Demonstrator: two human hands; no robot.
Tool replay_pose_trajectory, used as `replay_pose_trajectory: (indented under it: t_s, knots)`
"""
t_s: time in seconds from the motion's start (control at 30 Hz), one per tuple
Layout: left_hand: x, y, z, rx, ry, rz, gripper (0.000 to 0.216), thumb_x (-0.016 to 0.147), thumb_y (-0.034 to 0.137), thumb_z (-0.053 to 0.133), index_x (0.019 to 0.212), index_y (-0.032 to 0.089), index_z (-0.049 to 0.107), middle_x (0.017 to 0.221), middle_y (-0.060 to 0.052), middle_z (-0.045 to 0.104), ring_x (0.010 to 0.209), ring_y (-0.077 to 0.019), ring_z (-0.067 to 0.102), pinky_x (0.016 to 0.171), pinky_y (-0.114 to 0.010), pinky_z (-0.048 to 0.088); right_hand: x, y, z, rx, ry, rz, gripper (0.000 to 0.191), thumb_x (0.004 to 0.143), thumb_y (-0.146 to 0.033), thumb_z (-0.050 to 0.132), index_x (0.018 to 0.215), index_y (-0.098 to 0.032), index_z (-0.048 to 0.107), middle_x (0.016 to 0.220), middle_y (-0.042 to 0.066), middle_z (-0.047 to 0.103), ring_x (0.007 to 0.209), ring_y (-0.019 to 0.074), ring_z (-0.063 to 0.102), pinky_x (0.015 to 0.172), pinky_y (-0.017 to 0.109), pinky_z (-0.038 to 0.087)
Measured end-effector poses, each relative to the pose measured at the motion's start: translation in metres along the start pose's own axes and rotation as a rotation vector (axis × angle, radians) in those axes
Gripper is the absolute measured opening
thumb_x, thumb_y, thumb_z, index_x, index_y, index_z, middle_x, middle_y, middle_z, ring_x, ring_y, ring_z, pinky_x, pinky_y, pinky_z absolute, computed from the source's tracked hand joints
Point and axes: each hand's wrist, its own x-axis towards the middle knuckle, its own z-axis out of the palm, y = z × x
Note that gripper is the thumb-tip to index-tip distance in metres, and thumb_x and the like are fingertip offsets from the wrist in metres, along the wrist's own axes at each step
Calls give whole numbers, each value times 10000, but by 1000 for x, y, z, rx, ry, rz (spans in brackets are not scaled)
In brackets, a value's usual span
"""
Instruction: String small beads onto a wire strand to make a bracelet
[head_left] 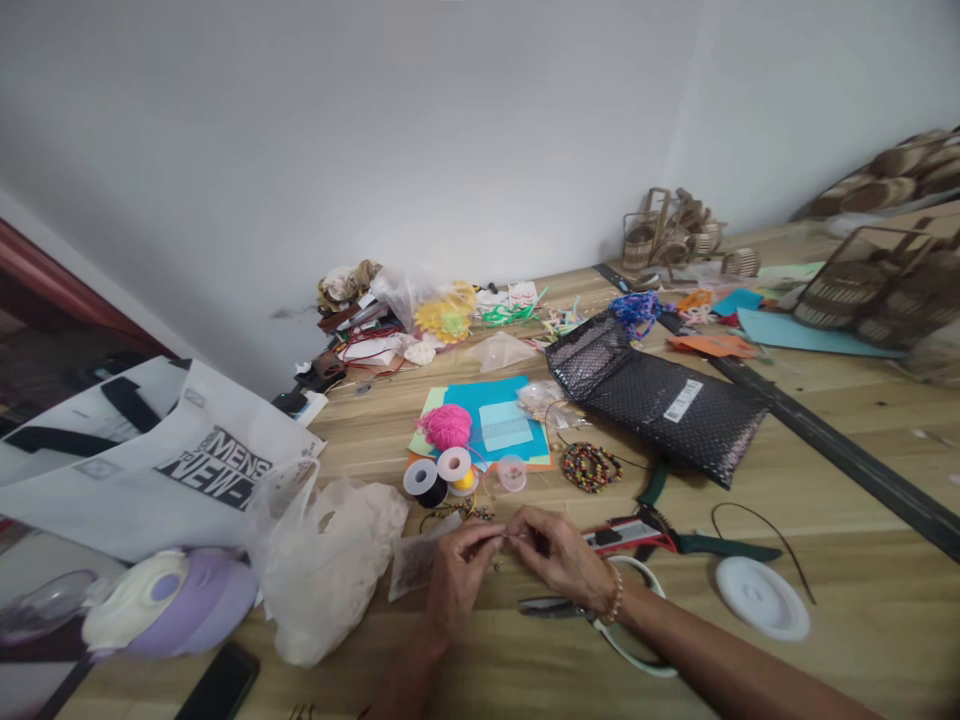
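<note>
Closely, left hand (456, 575) and right hand (559, 555) pinch fingers (477, 536) together near a flat translucent packet (412, 565) and coiled beads (591, 470)

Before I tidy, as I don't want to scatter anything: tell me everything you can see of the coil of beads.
The coil of beads is made of small, roundish beads in mixed colours, red, yellow, green and dark ones among them. Whether wood or plastic, one string or several, I can't tell. It lies in loose, overlapping loops on the wood-grained table, between the small clear tub and the black packet, beyond the right hand, which isn't touching it.
</note>
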Motion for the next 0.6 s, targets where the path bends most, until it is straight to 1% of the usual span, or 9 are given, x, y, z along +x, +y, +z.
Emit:
replay_pose_trajectory:
  t_s: [0.27,0.47,0.6]
  knots:
    - [-1,0,0,29,10,43,180,778,133,622,856,201,769,820,-53,753,766,-176,692,724,-261,553,0,1,0,3,-13,6,90,814,-158,486,749,-165,548,626,-17,525,564,110,464,543,206,362]
    - [1,6,0,48,6,80,164,803,186,614,851,203,769,793,-58,743,744,-177,684,680,-255,554,0,1,0,-4,-20,8,85,815,-151,497,757,-160,559,633,-14,538,568,110,472,544,207,366]
    - [1,7,0,59,5,66,162,807,196,616,858,204,769,802,-61,743,748,-180,685,687,-260,556,0,-1,-1,5,-18,9,106,837,-166,495,754,-160,560,635,-12,537,570,111,471,547,212,374]
